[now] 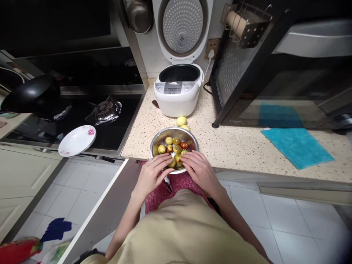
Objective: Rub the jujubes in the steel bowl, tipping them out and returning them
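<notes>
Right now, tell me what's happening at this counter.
A person stands at the counter, left hand and right hand laid over the near rim of a metal bowl, fingers touching the small green and red fruits inside. Two more fruits lie behind the bowl, before an open rice cooker. A blue cloth lies to the right.

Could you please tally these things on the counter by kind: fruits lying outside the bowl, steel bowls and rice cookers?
Fruits outside bowl: 2
Steel bowl: 1
Rice cooker: 1
Total: 4
</notes>
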A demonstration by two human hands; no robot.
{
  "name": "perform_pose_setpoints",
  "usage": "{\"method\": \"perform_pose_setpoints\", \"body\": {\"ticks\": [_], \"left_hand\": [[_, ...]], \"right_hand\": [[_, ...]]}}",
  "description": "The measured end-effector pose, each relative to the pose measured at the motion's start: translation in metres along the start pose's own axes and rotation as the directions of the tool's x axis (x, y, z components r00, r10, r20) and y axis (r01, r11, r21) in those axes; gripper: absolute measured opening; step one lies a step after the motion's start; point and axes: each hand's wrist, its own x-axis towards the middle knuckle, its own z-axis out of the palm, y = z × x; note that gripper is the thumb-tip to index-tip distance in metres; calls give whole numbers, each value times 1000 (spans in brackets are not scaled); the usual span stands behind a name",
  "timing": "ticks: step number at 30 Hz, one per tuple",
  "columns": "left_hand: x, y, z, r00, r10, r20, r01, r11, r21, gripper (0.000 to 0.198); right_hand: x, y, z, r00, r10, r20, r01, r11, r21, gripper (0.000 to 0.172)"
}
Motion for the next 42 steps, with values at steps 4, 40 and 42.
{"method": "perform_pose_setpoints", "body": {"ticks": [4,40,42], "left_hand": [[-6,-9,16,993,61,-96,-65,997,-31,27],[-19,-10,38,993,85,-82,-72,986,154,57],[-18,-10,39,993,84,-86,-70,985,156,56]], "right_hand": [[2,2,-1,1000,-7,-13,7,1000,-4,29],[60,107,-31,974,223,-43,-224,904,-365,41],[59,108,-27,978,208,-4,-197,922,-332,40]]}}
